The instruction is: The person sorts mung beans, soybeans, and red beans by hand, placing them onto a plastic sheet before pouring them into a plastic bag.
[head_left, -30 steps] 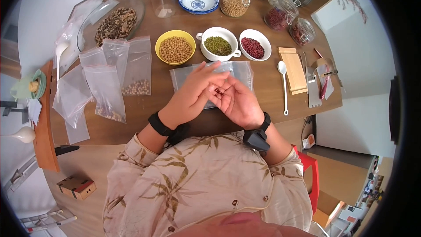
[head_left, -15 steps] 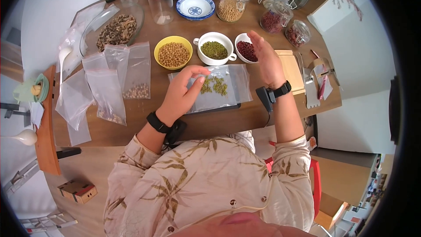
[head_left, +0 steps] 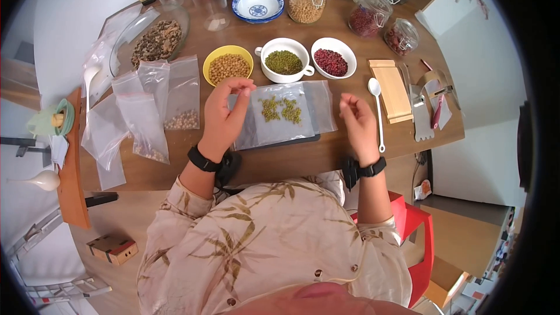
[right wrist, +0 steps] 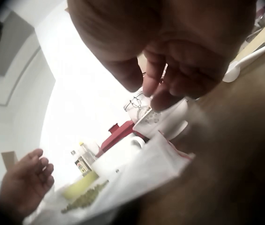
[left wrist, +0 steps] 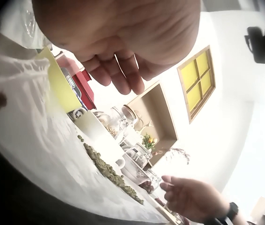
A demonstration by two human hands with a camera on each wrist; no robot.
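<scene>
A clear zip bag (head_left: 248,131) lies flat at the table's front, with green mung beans (head_left: 270,109) spread on it in two small patches. My left hand (head_left: 223,115) hovers at the bag's left side, fingers gently bent and nothing seen in them. On the other side my right hand (head_left: 359,128) is held just off the bag's right edge, its fingers loosely curled; in the right wrist view (right wrist: 165,61) no object shows between them. Behind the bag stand a yellow bowl (head_left: 211,57) of tan beans, a white two-handled bowl (head_left: 266,70) of mung beans and a white bowl (head_left: 350,58) of red beans.
A dark flat slab (head_left: 303,141) pokes out under the bag. To the right lie a white spoon (head_left: 379,111) and a wooden board (head_left: 391,92). Several zip bags (head_left: 140,114) lie left, below a glass dish (head_left: 119,44). Lidded jars (head_left: 364,17) and blue-white bowls (head_left: 258,6) stand behind.
Both hands were together over the bag with small red beans on the right palm. They parted, the right one rising near the red-bean bowl, then returning toward me; the mung beans came into view.
</scene>
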